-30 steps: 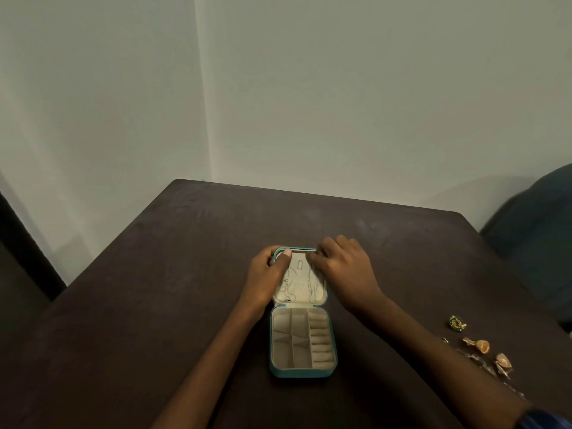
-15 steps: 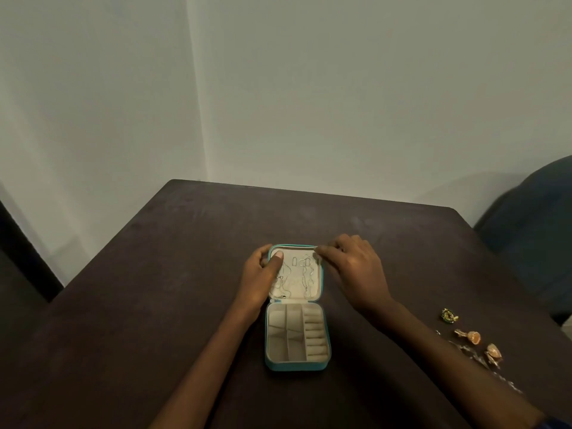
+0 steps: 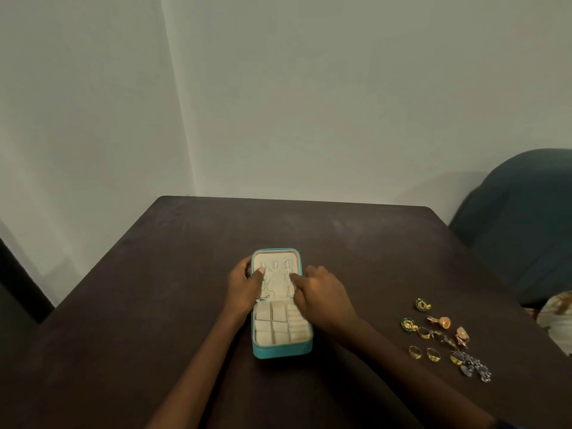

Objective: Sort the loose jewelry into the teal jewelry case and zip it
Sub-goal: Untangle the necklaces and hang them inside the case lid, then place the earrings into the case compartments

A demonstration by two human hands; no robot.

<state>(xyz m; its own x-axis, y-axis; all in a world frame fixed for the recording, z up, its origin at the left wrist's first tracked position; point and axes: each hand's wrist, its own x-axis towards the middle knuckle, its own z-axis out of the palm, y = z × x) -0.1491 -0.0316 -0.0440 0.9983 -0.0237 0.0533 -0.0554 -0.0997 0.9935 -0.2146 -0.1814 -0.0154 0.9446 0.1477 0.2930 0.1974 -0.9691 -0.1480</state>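
A dark worktop [image 3: 154, 289] is filling a pale-walled corner, a blue chair [image 3: 520, 230] sitting right; the open teal case [image 3: 280, 348] is lying centrally, left hand [image 3: 244, 289] gripping its lid edge, right hand [image 3: 322, 295], loosely curled, fingering the lining; loose jewelry [image 3: 439, 335] is lying well apart.

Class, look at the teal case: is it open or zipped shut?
Open. The case lies flat, its lid folded back and cream compartments showing.
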